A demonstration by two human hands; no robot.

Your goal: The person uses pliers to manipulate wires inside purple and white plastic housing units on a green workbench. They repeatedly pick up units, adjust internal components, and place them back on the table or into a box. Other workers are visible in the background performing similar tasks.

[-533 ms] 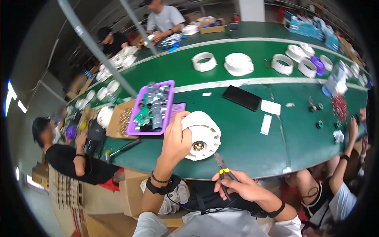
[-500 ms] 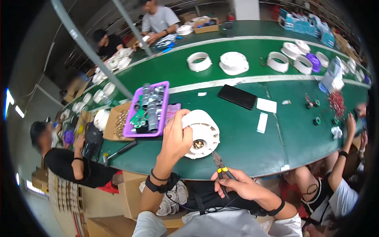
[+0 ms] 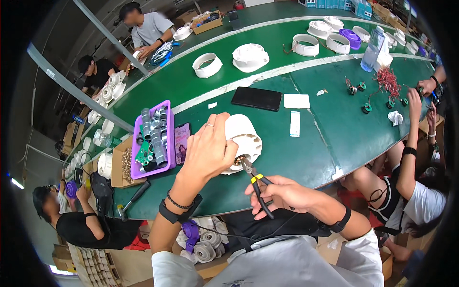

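Note:
My left hand is closed round a white plastic housing and holds it tilted over the green table's near edge. A brass-coloured part sits in the housing's round opening, partly hidden by my fingers. My right hand grips a pair of pliers with black and yellow handles. Their metal jaws reach into the opening and meet the brass part; whether they clamp it I cannot tell.
Left of my hands stand a purple basket of metal cylinders and green boards, a cardboard box and a hammer. A black tablet-like slab lies beyond. White rings line the belt. Co-workers sit at both sides.
The pliers' jaws have moved from beside the housing up to the brass part in its opening. The housing has tilted in my left hand. The whole view has shifted with my head.

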